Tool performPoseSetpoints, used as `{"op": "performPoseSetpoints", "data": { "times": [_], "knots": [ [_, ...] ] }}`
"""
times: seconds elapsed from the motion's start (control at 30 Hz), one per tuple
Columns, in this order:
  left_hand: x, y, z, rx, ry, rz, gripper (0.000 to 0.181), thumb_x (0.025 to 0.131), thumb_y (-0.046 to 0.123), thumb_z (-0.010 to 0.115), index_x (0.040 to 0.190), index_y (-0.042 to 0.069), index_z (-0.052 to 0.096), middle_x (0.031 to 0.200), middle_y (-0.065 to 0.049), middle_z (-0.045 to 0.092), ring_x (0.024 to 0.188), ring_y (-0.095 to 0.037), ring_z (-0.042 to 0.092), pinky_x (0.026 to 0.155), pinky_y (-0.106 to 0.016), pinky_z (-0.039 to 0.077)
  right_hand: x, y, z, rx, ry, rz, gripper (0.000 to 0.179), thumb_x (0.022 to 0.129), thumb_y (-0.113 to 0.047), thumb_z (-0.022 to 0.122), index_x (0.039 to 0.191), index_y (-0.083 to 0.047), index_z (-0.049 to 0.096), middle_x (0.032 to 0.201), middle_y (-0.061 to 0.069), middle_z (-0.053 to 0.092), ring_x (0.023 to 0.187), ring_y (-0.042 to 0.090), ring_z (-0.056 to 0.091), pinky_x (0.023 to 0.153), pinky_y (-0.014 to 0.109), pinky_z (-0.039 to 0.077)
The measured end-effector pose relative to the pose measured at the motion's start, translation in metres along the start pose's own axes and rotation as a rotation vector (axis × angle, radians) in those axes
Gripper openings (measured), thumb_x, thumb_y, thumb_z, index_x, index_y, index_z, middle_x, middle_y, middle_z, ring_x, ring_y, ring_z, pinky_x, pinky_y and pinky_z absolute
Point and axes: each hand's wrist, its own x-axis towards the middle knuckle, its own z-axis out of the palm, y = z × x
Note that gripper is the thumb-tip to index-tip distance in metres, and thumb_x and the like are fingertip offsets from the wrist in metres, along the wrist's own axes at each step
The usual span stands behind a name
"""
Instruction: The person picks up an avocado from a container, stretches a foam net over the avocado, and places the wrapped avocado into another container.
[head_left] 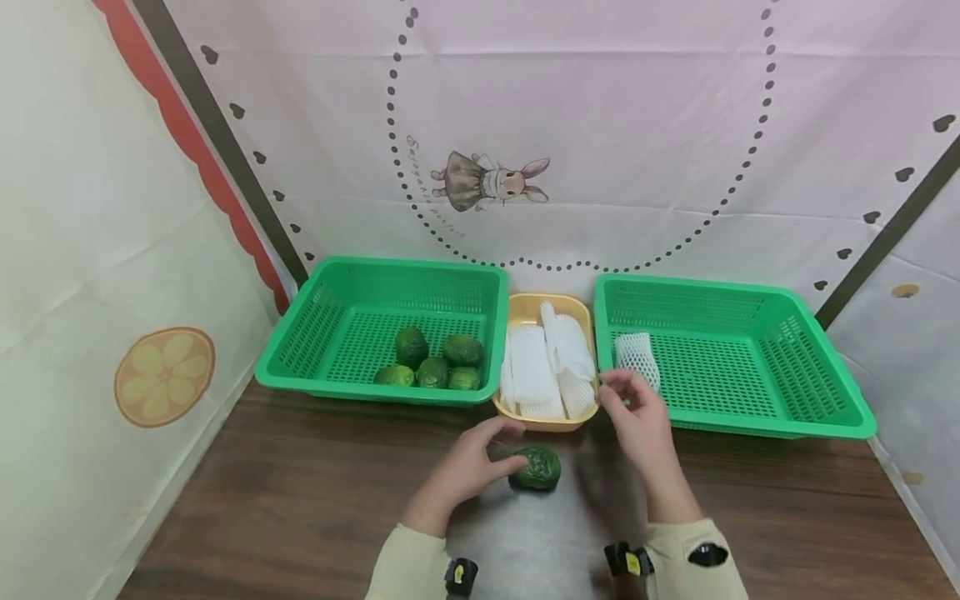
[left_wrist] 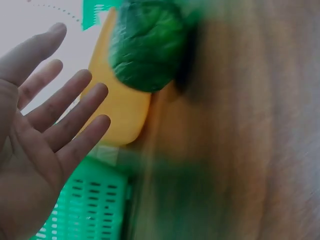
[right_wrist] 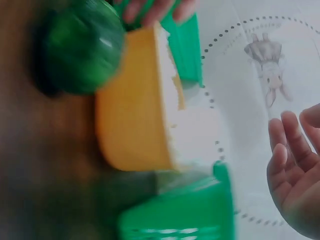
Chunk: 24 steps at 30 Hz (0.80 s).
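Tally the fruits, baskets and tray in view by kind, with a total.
Fruits: 6
Green baskets: 2
Yellow tray: 1
Total: 9

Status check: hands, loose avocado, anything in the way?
Left hand open beside the avocado, not gripping. Right hand open, empty, near the yellow tub. Avocado on the table, in front of tub; no obstruction seen between it and left hand.
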Motion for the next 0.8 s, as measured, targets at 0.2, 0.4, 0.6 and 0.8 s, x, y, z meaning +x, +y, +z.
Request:
{"op": "performPoseSetpoints", "data": {
  "times": [0.2, 0.4, 0.6, 0.8],
  "knots": [
    [-0.004, -0.005, -0.007, -0.010, 0.123, 0.011, 0.026, 0.087, 0.023, 0.066, 0.110, 0.011, 0.060, 0.101, 0.004, 0.062, 0.094, -0.013, 0.059, 0.083, -0.035, 0.048, 0.044, -0.013, 0.005, -0.352, -0.096, -0.079, 0.020, 0.090, -0.014, 0.056, 0.109, -0.009, 0.061, 0.096, 0.008, 0.061, 0.083, 0.022, 0.055, 0.069, 0.035, 0.045],
    [-0.007, -0.011, -0.009, -0.089, 0.178, 0.031, 0.023, 0.090, 0.020, 0.063, 0.109, 0.007, 0.061, 0.097, 0.002, 0.063, 0.090, -0.014, 0.059, 0.079, -0.032, 0.049, 0.067, 0.004, 0.018, -0.580, -0.196, -0.111, 0.025, 0.088, -0.015, 0.060, 0.112, -0.010, 0.062, 0.109, 0.011, 0.056, 0.102, 0.029, 0.051, 0.084, 0.046, 0.041],
    [-0.008, -0.015, -0.009, -0.112, 0.200, 0.033, 0.020, 0.090, 0.021, 0.061, 0.106, 0.008, 0.062, 0.094, 0.003, 0.064, 0.087, -0.014, 0.059, 0.075, -0.028, 0.049, 0.072, 0.021, 0.028, -0.741, -0.180, -0.193, 0.031, 0.082, -0.017, 0.068, 0.112, -0.010, 0.063, 0.120, 0.014, 0.053, 0.118, 0.034, 0.041, 0.102, 0.055, 0.020],
    [-0.006, -0.014, -0.013, -0.121, 0.239, 0.025, 0.020, 0.091, 0.019, 0.061, 0.106, 0.007, 0.062, 0.095, 0.001, 0.064, 0.088, -0.014, 0.059, 0.076, -0.029, 0.049, 0.071, 0.026, 0.032, -0.833, -0.138, -0.221, 0.037, 0.082, -0.018, 0.069, 0.117, -0.009, 0.061, 0.125, 0.014, 0.051, 0.121, 0.034, 0.038, 0.104, 0.056, 0.015]
  ]
}}
